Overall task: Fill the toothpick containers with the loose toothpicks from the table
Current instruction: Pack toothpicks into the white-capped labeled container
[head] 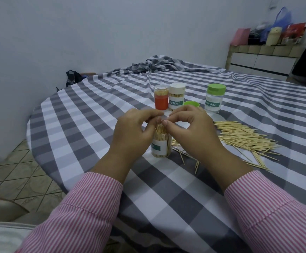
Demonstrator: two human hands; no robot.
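A clear open toothpick container [161,147] with a white and green label stands on the checked tablecloth, packed with toothpicks that stick out of its top. My left hand [135,130] curls round its upper left side. My right hand [190,128] is above and to the right, its fingertips pinching at the toothpick tips over the mouth. A pile of loose toothpicks [243,137] lies to the right, with a few strays [182,157] near the container's base.
Behind the hands stand an orange container [161,99], a white-lidded container [176,96] full of toothpicks and a green-lidded clear container [214,98]. A loose green lid [191,103] lies between them. The round table's [86,114] edge curves at left; bunched cloth lies at the far side.
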